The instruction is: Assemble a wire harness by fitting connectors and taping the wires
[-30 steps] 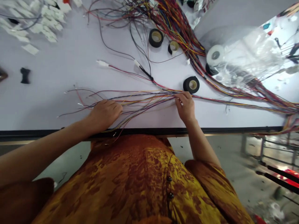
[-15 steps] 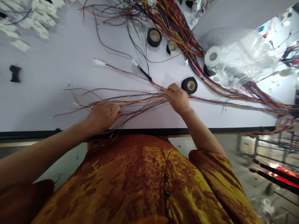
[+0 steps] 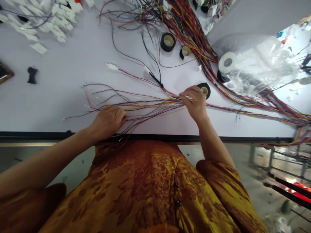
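Bright light glares on the plastic sheeting (image 3: 257,64).

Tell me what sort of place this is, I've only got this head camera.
Most likely a wiring-harness workshop. A long white bench carries multicoloured wires, some pinched in the right hand, alongside rolls of black tape and a heap of what look like white connectors.

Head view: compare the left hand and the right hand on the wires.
The left hand lies flat, palm down, on the wire bundle, while the right hand pinches it. The left hand sits close to the table edge; the right hand sits farther out, beside a black tape roll. Both are bare and touch the same wires.
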